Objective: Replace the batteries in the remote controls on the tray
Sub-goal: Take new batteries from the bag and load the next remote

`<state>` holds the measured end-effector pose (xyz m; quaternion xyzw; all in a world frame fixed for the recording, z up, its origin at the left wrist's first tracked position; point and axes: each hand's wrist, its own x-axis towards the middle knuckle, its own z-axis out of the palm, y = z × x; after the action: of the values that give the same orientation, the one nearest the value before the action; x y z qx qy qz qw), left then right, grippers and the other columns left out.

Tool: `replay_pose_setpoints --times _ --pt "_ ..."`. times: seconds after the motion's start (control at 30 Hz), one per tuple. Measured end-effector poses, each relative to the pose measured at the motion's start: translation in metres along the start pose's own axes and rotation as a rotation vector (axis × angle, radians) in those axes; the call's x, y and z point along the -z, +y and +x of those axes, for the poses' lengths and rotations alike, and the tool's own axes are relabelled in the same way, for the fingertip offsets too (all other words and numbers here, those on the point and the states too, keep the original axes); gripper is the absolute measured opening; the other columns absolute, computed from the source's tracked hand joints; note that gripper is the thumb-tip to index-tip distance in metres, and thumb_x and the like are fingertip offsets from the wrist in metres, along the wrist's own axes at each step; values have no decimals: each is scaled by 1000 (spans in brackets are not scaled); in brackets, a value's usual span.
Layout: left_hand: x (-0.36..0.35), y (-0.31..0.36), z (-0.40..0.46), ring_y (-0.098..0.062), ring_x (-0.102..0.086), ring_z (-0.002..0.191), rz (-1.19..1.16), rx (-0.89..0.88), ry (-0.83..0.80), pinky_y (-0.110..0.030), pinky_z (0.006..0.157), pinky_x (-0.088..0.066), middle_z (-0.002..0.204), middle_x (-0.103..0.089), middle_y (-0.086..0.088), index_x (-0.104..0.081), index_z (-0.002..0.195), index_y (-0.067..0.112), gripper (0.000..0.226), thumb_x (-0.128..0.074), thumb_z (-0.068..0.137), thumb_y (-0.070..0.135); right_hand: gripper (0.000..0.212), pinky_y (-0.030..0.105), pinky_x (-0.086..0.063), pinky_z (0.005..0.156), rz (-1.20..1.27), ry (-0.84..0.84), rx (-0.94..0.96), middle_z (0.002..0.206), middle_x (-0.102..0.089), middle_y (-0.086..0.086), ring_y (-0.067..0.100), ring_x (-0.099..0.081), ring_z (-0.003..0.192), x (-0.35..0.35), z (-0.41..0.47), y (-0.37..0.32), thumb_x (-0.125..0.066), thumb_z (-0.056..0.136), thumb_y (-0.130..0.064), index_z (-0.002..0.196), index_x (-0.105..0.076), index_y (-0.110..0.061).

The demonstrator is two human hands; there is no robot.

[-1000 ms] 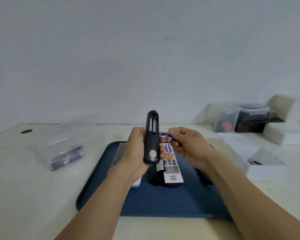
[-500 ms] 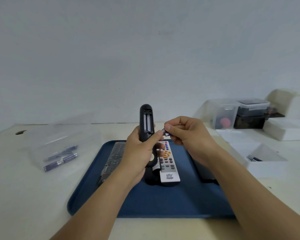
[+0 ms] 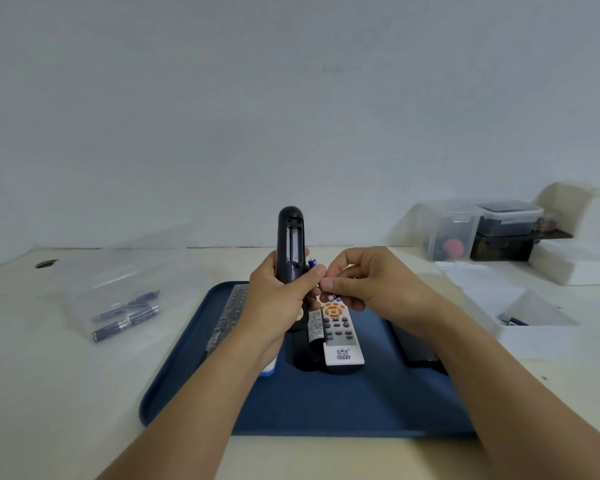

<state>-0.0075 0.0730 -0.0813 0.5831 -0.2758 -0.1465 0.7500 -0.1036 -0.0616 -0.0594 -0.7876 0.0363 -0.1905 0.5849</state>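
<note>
- The tray point(image 3: 326, 403) is dark blue, plain, with no pattern.
- The remote held upright above the tray point(image 3: 290, 244) is black, its open battery bay showing pale grey-white inside.
- The white remote lying on the tray point(image 3: 340, 332) has orange buttons at its far end, grey buttons below them, and dark print near its near end.
- Beside it on the tray, a black remote point(image 3: 310, 337) carries a pale label with small dark print.
- Left of the tray, the batteries point(image 3: 127, 318) are purple with silver ends, inside a clear box point(image 3: 94, 282).
- The table point(image 3: 49, 393) is cream.
- The wall point(image 3: 291, 116) is pale grey-white.
</note>
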Motion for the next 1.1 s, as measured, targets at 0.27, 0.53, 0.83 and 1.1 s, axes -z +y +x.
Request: replay_pose_setpoints --times 0.27,0.53,0.83,1.1 --pt "8 7 -2 -18 -63 62 -65 124 -137 -29 56 -52 82 -66 -9 -68 112 15 30 -80 84 13 27 23 -37 49 -36 -92 32 68 -59 21 20 -41 52 2 -2 -5 -73 89 -9 114 -69 -18" --pt "3 8 -1 -17 -58 62 -128 190 -150 -28 53 -49 81 -70 -6 -66 112 12 25 -74 91 22 5 17 -38 45 77 79 29 68 -64 17 11 -46 49 6 0 -5 -71 89 -7 91 -68 -3" --pt "-2 7 -10 -24 -63 63 182 77 -324 -31 51 -50 83 -71 -4 -59 119 20 19 -59 102 29 9 16 -37 44 -51 319 162 60 -70 1 9 -48 45 10 4 -5 -75 88 -10 86 -70 -3" --pt "-3 14 -13 -33 -71 61 266 18 -306 -36 53 -56 78 -75 -11 -56 118 21 20 -45 107 34 5 16 -48 53 -57 411 253 66 -73 5 5 -60 49 -5 -1 -9 -79 82 -8 84 -80 -5"
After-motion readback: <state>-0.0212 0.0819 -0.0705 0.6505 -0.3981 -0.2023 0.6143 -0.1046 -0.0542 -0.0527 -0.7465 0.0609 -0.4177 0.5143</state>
